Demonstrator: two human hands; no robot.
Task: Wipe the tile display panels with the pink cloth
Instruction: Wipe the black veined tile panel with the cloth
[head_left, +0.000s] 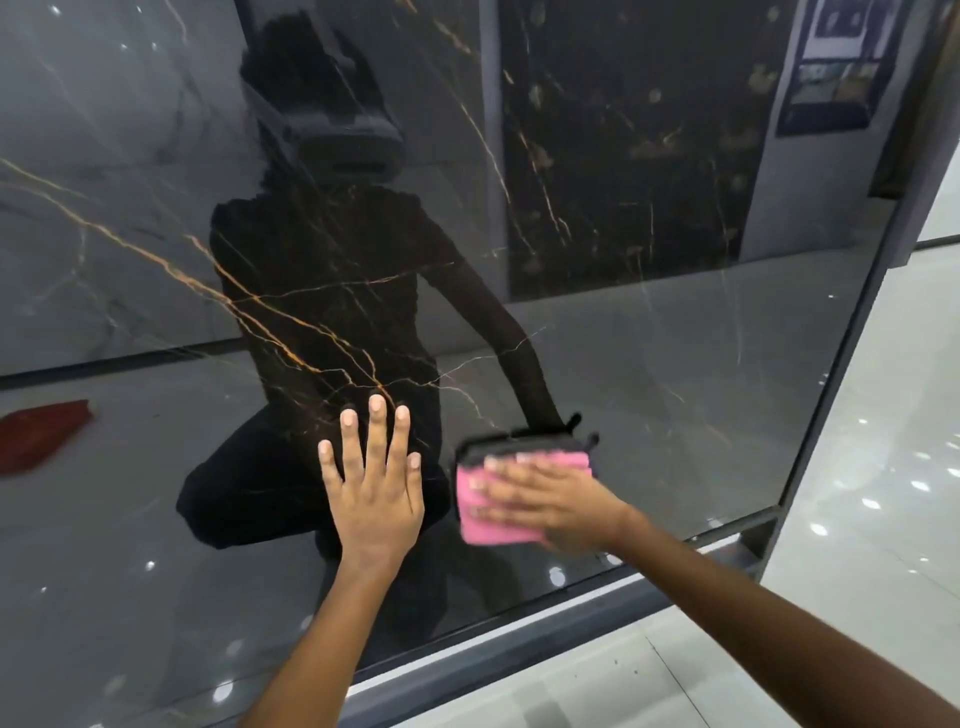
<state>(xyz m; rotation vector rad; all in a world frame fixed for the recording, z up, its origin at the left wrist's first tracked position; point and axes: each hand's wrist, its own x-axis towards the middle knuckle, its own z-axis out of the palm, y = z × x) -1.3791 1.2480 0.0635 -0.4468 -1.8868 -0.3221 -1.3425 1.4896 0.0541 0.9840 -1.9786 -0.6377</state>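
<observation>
Now the glossy dark tile panel (649, 338) with gold veins fills most of the frame, its grey frame (519, 647) running along the lower right above the pale floor (857, 519). My left hand (376, 499) lies flat on the panel at lower centre, fingers straight and spread. Just right of it, my right hand (556, 506) presses the folded pink cloth (488, 514) against the panel with straight fingers. A red cloth (41, 431) shows reflected at far left.
</observation>
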